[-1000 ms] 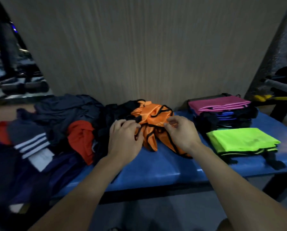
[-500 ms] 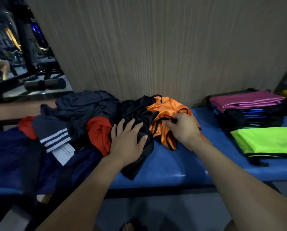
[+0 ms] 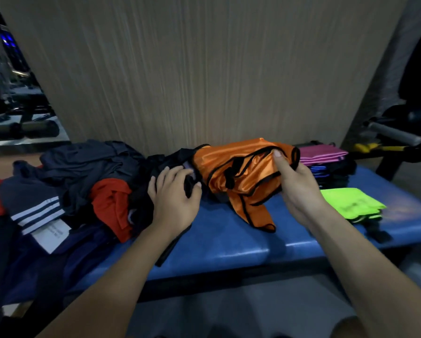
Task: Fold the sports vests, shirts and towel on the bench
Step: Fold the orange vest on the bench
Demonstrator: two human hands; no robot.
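nearest the camera, the blue counter (image 3: 229,242) runs left to right with bare padding in the middle. above that bare patch the left hand (image 3: 174,193) rests on a black garment (image 3: 146,203) at the edge of the unsorted heap, its fingers (image 3: 164,175) curled over a fold of the dark cloth and its thumb pinching the same fold. the right hand (image 3: 295,184) grips the orange vest (image 3: 241,176) by its black-trimmed opening, thumb up inside the loop, and has it lifted off the counter so one tail hangs down to the padding. the step in hand looks like pulling this vest free of the pile. next it wants spreading flat on the bare padding, both hands on it, before any fold. further left lie a red shirt (image 3: 112,203) and a striped dark top (image 3: 33,206), unfolded. to the right a folded green vest (image 3: 351,203) sits near the front, and behind it a folded stack topped in pink (image 3: 321,154), against the wall
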